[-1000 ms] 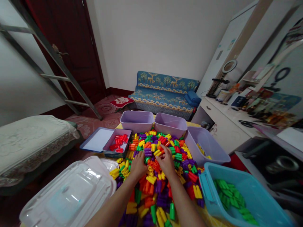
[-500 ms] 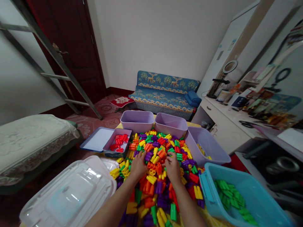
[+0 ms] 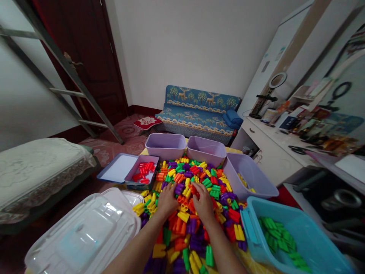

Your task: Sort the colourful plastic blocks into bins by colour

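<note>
Near right fingers (image 3: 199, 187), yellow piece (image 3: 187, 181), long axis pointing roughly forward.

**Bright Colours Were All Mixed Up**

The toy pieces (image 3: 183, 217) were red, orange, yellow, green and purple. The big light blue bin (image 3: 319, 243) held green pieces (image 3: 281, 234), and the little box (image 3: 135, 167) held red ones (image 3: 146, 167). Three tubs (image 3: 165, 152) were light purple. The sofa (image 3: 199, 110) was blue, with tan deer, trees and wavy lines. The stool (image 3: 147, 122) was red with a pale flower shape. The door (image 3: 85, 49) was dark red, the wall (image 3: 185, 53) was whitish grey, and the tablecloth (image 3: 248, 258) was yellow.
</note>
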Motion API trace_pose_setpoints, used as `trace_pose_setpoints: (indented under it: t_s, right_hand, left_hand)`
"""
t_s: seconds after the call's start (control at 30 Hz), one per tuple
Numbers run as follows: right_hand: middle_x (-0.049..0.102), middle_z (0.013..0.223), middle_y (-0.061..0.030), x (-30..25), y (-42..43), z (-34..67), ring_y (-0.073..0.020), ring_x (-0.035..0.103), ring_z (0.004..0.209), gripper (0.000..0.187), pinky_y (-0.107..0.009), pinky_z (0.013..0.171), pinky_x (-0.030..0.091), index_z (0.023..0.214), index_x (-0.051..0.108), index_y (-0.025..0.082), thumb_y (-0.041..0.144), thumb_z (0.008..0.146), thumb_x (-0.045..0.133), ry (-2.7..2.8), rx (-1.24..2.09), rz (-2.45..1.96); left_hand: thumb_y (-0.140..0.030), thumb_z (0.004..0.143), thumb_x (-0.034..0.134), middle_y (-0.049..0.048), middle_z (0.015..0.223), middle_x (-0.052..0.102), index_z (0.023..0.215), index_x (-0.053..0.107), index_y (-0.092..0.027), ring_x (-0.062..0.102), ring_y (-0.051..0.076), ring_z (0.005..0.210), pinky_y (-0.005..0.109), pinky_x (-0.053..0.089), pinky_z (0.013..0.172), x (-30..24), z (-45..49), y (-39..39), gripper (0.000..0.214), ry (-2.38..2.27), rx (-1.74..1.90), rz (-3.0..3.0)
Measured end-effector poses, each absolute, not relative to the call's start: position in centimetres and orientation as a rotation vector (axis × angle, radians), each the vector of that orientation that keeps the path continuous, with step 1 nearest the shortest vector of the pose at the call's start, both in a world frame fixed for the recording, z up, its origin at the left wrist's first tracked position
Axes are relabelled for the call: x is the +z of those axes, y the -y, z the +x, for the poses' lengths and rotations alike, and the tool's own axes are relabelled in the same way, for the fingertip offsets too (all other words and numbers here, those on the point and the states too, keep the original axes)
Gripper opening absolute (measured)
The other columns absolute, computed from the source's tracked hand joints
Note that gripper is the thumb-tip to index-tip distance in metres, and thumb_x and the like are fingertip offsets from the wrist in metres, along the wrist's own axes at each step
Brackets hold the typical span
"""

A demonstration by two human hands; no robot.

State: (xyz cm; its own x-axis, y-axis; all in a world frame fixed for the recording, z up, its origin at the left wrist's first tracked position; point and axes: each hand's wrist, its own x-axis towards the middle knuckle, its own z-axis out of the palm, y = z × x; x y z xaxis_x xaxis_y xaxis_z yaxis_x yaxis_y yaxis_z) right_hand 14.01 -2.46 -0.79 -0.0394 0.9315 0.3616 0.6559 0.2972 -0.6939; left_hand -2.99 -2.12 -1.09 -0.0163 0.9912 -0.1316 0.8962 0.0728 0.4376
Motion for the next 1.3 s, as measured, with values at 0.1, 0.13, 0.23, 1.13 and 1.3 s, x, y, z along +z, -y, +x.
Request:
trace_pose_setpoints:
  t_s: [0.1,0.13,0.23,1.13,1.3]
  right_hand:
    - [0.062,0.117,-0.0067,-0.3,2.5,14.1,-0.0205,0.055,0.115,0.043,-0.035,0.104,0.041,0.116,0.064,0.022,0.013,0.078,0.048,1.836,0.480,-1.449]
    - [0.062,0.116,-0.0066,-0.1,2.5,14.2,-0.0213,0.056,0.112,0.039,-0.036,0.102,0.043,0.115,0.064,0.023,0.017,0.079,0.051,1.846,0.494,-1.471]
    - [0.063,0.109,-0.0074,0.4,2.5,14.4,-0.0242,0.059,0.104,0.030,-0.038,0.096,0.047,0.108,0.065,0.022,0.025,0.079,0.058,1.839,0.463,-1.595]
    - [0.067,0.086,0.0000,2.5,2.7,13.8,-0.0198,0.064,0.079,0.024,-0.032,0.073,0.049,0.092,0.059,0.025,0.027,0.070,0.067,1.716,0.566,-1.538]
    - [0.069,0.094,-0.0052,3.0,-0.4,19.1,-0.0206,0.065,0.084,0.043,-0.034,0.074,0.052,0.100,0.061,0.018,0.042,0.066,0.071,1.048,0.661,-1.321]
  left_hand:
    - [-0.011,0.068,0.056,0.0073,0.152,0.036,0.146,0.037,-0.020,0.035,0.023,0.138,0.032,0.028,0.113,-1.0,-3.0,2.1,0.080,-1.957,0.317,1.856]
    - [-0.011,0.068,0.055,0.0068,0.152,0.037,0.145,0.037,-0.021,0.035,0.022,0.138,0.032,0.028,0.113,-1.0,-3.0,2.1,0.080,-1.956,0.321,1.853]
    - [-0.010,0.068,0.055,0.0074,0.151,0.038,0.144,0.039,-0.021,0.036,0.023,0.138,0.032,0.029,0.112,-0.9,-3.0,2.0,0.079,-1.953,0.332,1.852]
    - [-0.029,0.076,0.060,0.0084,0.151,0.038,0.144,0.040,-0.022,0.039,0.025,0.135,0.034,0.030,0.111,-1.2,-3.3,2.3,0.071,-1.941,0.382,1.867]
    - [-0.019,0.073,0.060,0.0057,0.152,0.037,0.144,0.038,-0.024,0.036,0.024,0.137,0.034,0.029,0.111,-0.9,-3.2,2.2,0.074,-1.948,0.342,1.842]
